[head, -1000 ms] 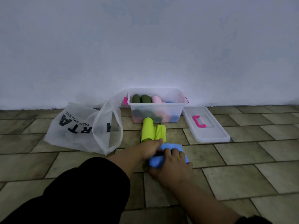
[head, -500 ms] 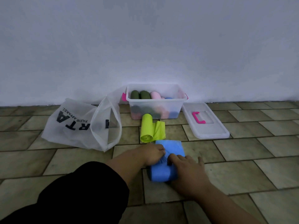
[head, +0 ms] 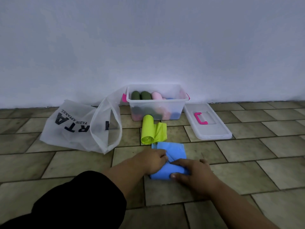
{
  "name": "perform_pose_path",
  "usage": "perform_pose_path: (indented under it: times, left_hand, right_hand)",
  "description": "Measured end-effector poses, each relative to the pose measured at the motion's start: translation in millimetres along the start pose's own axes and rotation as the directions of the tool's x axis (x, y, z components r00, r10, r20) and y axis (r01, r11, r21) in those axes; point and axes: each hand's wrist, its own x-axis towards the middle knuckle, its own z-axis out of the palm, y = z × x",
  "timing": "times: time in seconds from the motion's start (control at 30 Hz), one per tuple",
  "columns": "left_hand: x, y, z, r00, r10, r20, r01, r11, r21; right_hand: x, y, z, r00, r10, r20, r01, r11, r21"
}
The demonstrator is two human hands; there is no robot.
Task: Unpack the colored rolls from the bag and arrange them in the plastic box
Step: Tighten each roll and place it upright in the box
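Hiding blue roll partly: left hand, right hand.

Translucent plastic box, matt tiles

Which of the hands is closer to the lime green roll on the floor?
Left. The left hand lies just short of the lime green roll, gripping the blue roll; the right hand is farther back and to the right.

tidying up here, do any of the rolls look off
Yes. The lime roll trails a loose flap to its right, and the blue roll nearer the camera is partly unrolled, its sheet spread flat.
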Motion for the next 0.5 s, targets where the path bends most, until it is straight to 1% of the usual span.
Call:
perform_pose_path:
  times: [0.03,0.07,0.1,0.13,0.17,0.2,0.23,0.3,0.4,0.5]
  left_hand:
    - [-4,0,2,0.999,0.025,-0.044,-0.025,1.0,-0.007]
    - [-7,-2,5,0.99,0.066,-0.123,-0.067,0.998,-0.003]
    - [-10,-5,8,0.962,0.137,-0.236,-0.139,0.99,0.009]
    - [-13,-8,11,0.918,0.211,-0.336,-0.215,0.976,0.026]
    - [-15,-11,14,0.873,0.273,-0.405,-0.283,0.958,0.038]
    - [-18,-14,17,0.845,0.318,-0.429,-0.328,0.943,0.053]
    - [-21,-15,21,0.841,0.343,-0.418,-0.347,0.935,0.068]
    - [-28,-15,30,0.862,0.323,-0.39,-0.321,0.944,0.072]
    - [-32,-15,37,0.863,0.25,-0.439,-0.253,0.966,0.053]
    - [-31,-9,34,0.882,0.128,-0.454,-0.165,0.985,-0.043]
  right_hand:
    - [1,1,1,1.0,-0.01,-0.009,0.01,1.0,0.013]
    - [2,2,2,1.0,-0.02,-0.02,0.02,1.0,0.016]
    - [3,3,4,0.999,-0.029,-0.03,0.029,0.999,0.017]
    - [4,3,4,0.999,-0.035,-0.036,0.035,0.999,0.021]
    - [5,4,5,0.998,-0.038,-0.04,0.039,0.999,0.027]
    - [6,6,5,0.998,-0.038,-0.043,0.04,0.999,0.034]
    - [8,7,6,0.998,-0.042,-0.047,0.044,0.998,0.035]
    - [10,9,8,0.998,-0.049,-0.049,0.049,0.999,0.014]
    - [10,10,12,0.997,-0.037,-0.065,0.036,0.999,-0.011]
    - [10,14,14,0.988,0.066,-0.142,-0.045,0.988,0.146]
